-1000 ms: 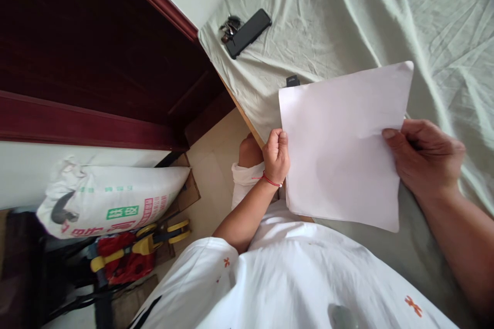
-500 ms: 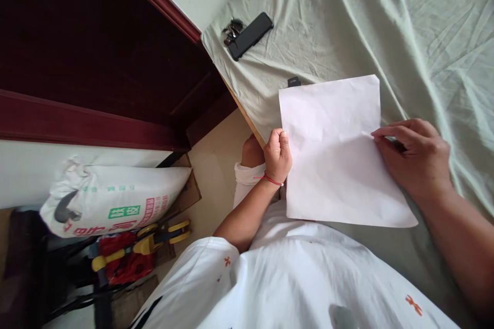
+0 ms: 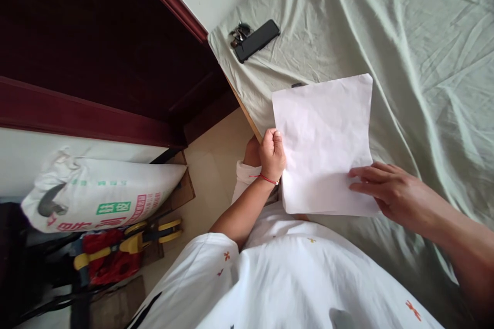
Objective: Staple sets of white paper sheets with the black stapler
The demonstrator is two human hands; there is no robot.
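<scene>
On the near side of the white rectangular paper [image 3: 324,128] spreads the person's loose white shirt with small orange prints [image 3: 289,272]. At the paper's left edge, the left hand [image 3: 272,155], a red cord bracelet [image 3: 268,180] on its wrist, has a firm grip on the margin, thumb uppermost; that side overhangs the wooden edge [image 3: 249,118], so it presumably needs the support. Over the paper's lower right part, the right hand [image 3: 395,193] reaches with fingers loosely extended, a pose that would suit keeping it flat; I cannot tell whether they pinch anything.

Under and right of the paper runs a wrinkled pale green cloth [image 3: 443,61], perhaps covering a bed. A small dark object [image 3: 296,85] peeks past the paper's top edge. Farther up and left of the paper, a black rectangular phone-like case [image 3: 258,41] lies against some metal keys [image 3: 241,33], likely out of the hands' way.

Well left of the paper sit a stuffed white woven sack with red and green lettering [image 3: 111,190] and a yellow-and-red frame [image 3: 131,244], below a dark red wooden panel [image 3: 96,36].
</scene>
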